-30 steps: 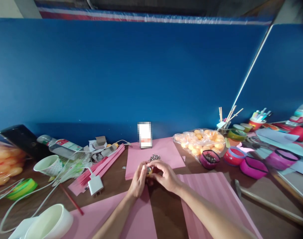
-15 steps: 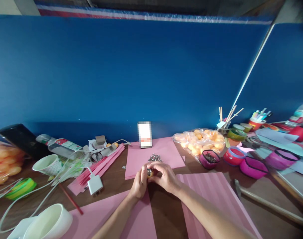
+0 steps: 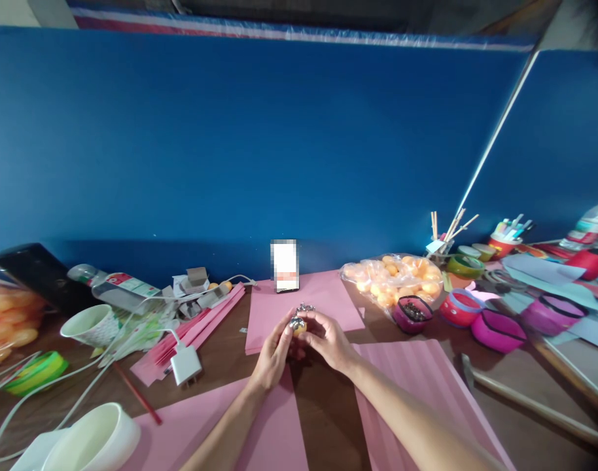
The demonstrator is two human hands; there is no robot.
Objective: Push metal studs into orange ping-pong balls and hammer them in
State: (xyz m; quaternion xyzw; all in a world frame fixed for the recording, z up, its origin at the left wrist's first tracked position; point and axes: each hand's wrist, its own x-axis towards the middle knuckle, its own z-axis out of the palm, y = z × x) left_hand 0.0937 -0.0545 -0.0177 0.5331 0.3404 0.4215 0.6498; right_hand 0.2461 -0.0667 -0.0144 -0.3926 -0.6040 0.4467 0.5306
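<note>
Between my two hands is a small orange ball (image 3: 299,329) with shiny silver bits on its upper side; what the bits are is too small to tell. My left hand (image 3: 273,352) is closed on the ball's left side, the thumb facing me. Fingers of my right hand (image 3: 332,343) curl round its right side, the thumb near its lower edge. Just behind the ball, a small heap of silver metal pieces (image 3: 306,307) lies on a pink sheet (image 3: 323,294), partly covered by my fingers.
A pixelated phone-like screen (image 3: 285,267) stands behind the heap. To the right are a clear bag of orange balls (image 3: 394,275), a purple bowl of small dark pieces (image 3: 413,314) and a hammer (image 3: 525,396). On the left sit a white charger (image 3: 186,365), cables and a white cup (image 3: 95,438).
The ball has risen slightly and turned, so more of its silver top shows. Both hands moved up with it and now cover more of the heap.
</note>
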